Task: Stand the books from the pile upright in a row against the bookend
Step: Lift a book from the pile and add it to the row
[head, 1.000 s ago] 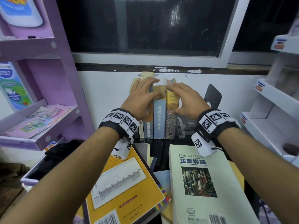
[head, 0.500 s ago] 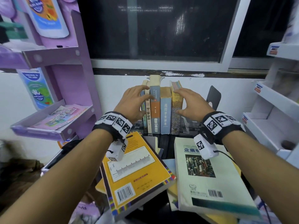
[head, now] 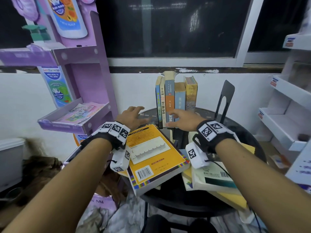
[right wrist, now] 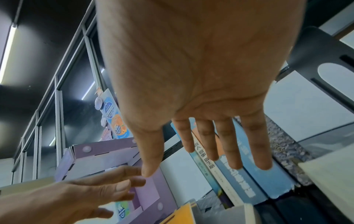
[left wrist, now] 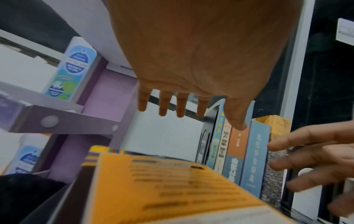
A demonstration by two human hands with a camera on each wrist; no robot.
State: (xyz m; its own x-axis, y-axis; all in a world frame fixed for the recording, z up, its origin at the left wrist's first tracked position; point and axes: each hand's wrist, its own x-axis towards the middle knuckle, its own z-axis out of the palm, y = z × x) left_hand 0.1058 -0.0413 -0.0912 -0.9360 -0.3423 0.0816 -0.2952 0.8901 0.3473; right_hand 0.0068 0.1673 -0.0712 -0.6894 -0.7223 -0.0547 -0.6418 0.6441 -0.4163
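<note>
Several books (head: 175, 98) stand upright in a row at the back of the round black table (head: 244, 132). A black bookend (head: 224, 98) stands apart to their right, and another black bookend (left wrist: 207, 133) flanks their left end. A yellow book (head: 151, 153) lies flat on the pile in front, with a white and green book (head: 213, 179) beside it under my right wrist. My left hand (head: 136, 114) hovers open over the yellow book's far end. My right hand (head: 176, 118) is open, with its fingers (right wrist: 229, 151) spread before the standing spines. Neither hand holds anything.
A purple display shelf (head: 75, 115) stands close on the left. White shelves (head: 286, 123) stand on the right. The wall and a dark window (head: 168, 31) are right behind the books. More flat books (head: 235, 197) stick out over the table's near right edge.
Both hands have come off the tops of the standing books and dropped towards the pile. The row stays upright on its own. The view has pulled back.
</note>
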